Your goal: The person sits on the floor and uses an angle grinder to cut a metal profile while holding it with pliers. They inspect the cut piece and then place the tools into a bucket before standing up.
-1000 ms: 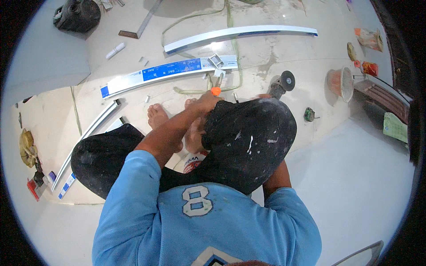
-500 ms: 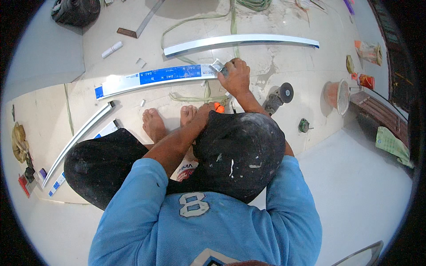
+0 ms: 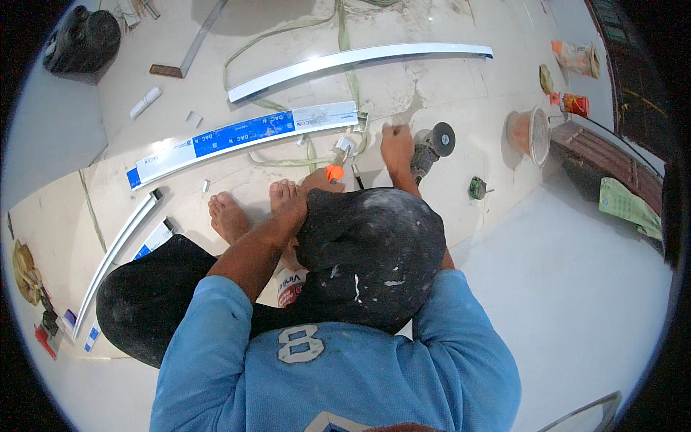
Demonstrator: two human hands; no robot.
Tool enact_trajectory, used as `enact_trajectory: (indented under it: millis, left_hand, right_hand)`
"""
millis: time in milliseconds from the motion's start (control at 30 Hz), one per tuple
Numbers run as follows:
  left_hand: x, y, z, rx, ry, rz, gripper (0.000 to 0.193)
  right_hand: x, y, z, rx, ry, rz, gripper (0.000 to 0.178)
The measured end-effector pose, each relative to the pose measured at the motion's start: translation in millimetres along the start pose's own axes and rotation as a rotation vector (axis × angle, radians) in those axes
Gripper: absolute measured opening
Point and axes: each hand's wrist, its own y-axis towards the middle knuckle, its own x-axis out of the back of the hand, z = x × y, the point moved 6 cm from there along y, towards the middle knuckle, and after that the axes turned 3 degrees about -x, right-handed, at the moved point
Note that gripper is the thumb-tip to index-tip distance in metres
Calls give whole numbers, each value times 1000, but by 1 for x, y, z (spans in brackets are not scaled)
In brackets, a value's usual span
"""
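Observation:
My left hand (image 3: pixel 320 181) is closed beside my bare foot, gripping a tool with an orange handle (image 3: pixel 334 173); its exact kind is unclear. A small silvery metal piece (image 3: pixel 344 148) shows just beyond the orange part. My right hand (image 3: pixel 397 147) is low over the floor with its fingers curled, and whatever may be in them is hidden. Right beside that wrist lies an angle grinder (image 3: pixel 434 149) with a dark disc. A long white metal profile with blue film (image 3: pixel 245 135) lies across the floor ahead, its right end apart from my right hand.
Farther off lies another white profile (image 3: pixel 360 61). Two more lengths, one a curved-looking profile (image 3: pixel 119 248), lie at left. A steel square (image 3: pixel 198 43), a black bag (image 3: pixel 83 39), green strapping (image 3: pixel 348 79), a bucket (image 3: pixel 527 135) and a small green object (image 3: pixel 478 188) are around me.
My right hand has left the end of the blue-filmed profile and moved right and nearer, beside the grinder. My left hand stays on the orange-handled tool. The whole view has shifted.

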Motion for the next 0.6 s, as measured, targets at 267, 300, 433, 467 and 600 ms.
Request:
enact_trajectory:
  millis: [267, 300, 433, 467, 600]
  left_hand:
    - [39, -68, 20, 97, 125, -220, 63]
    - [43, -71, 15, 58, 121, -210, 62]
    - [47, -57, -16, -236, -111, 111, 58]
    - [45, -53, -29, -293, -152, 199, 57]
    - [42, -44, -45, -365, 38, 310, 51]
  right_hand:
    - [-72, -124, -69, -271, 147, 687, 49]
    - [-66, -126, -63, -271, 195, 676, 46]
    - [-43, -136, -44, -336, 713, 882, 32]
    - [-39, -138, -44, -311, 738, 889, 39]
    - [-51, -143, -64, -265, 675, 876, 55]
